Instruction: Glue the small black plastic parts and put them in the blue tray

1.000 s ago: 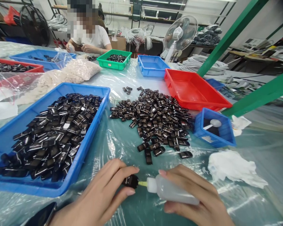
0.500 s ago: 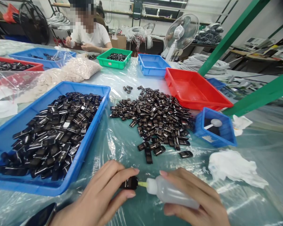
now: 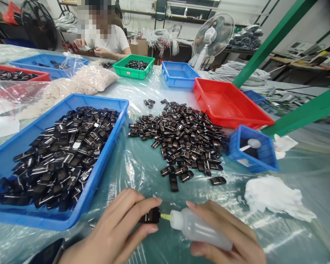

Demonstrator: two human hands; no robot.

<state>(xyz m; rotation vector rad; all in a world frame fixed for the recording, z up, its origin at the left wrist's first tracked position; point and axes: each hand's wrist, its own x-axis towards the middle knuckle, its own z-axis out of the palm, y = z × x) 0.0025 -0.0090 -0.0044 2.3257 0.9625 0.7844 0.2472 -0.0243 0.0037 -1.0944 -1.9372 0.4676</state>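
- The small glossy black piece point(image 3: 153, 215) has a rounded end and shows a pale mark on its side; fingers cover the rest.
- The squeeze bottle point(image 3: 202, 229) is translucent white plastic with a white cap and a thin yellow nozzle point(image 3: 165, 217), lying nearly level, its tip at the rounded end of the black piece; whether they touch cannot be told.
- The left hand point(image 3: 112, 231) pinches the black piece between thumb and fingers, at its fingertips.
- The right hand point(image 3: 231, 234) is closed around the bottle, cap towards the left hand.
- Beyond both hands lies a loose pile of dark, glossy pieces point(image 3: 184, 135).
- A strip of plastic-covered green surface point(image 3: 139, 172) shows between the left hand and the pile.
- The rim of the long blue plastic tray point(image 3: 99, 176), heaped with similar pieces, runs near the left hand's outer side.
- A crumpled white cloth point(image 3: 276, 198) lies beyond and right of the right hand.
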